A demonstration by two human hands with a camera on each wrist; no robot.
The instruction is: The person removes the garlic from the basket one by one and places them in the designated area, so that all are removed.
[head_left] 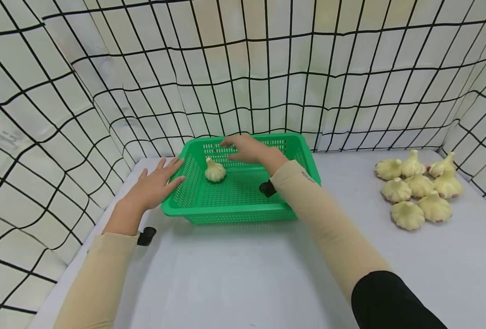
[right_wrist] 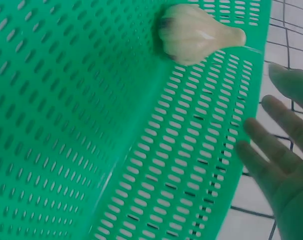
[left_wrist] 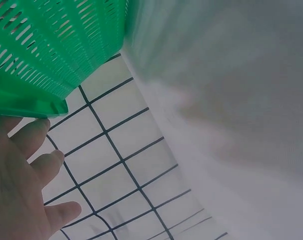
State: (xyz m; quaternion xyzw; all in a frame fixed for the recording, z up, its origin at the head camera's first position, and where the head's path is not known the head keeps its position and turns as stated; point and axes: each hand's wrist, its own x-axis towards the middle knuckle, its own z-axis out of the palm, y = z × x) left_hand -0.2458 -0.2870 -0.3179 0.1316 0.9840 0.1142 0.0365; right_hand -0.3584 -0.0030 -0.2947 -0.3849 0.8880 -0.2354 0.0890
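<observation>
A green plastic basket (head_left: 243,214) with slotted walls stands on the white table. One garlic bulb (head_left: 215,171) sits inside it at the left; the right wrist view shows the same garlic bulb (right_wrist: 196,35) near the slotted wall. My left hand (head_left: 154,187) rests against the basket's left rim with its fingers spread. In the left wrist view, fingertips (left_wrist: 34,135) touch the underside of that rim. My right hand (head_left: 249,150) hovers over the basket's far part, right of the bulb, its fingers loosely bent and holding nothing.
Several more garlic bulbs (head_left: 419,186) lie in a cluster on the table's right side. Black netting (head_left: 267,73) over white walls encloses the table at the back and sides. A small black device (head_left: 146,236) is worn at the left wrist, another (head_left: 267,188) at the right.
</observation>
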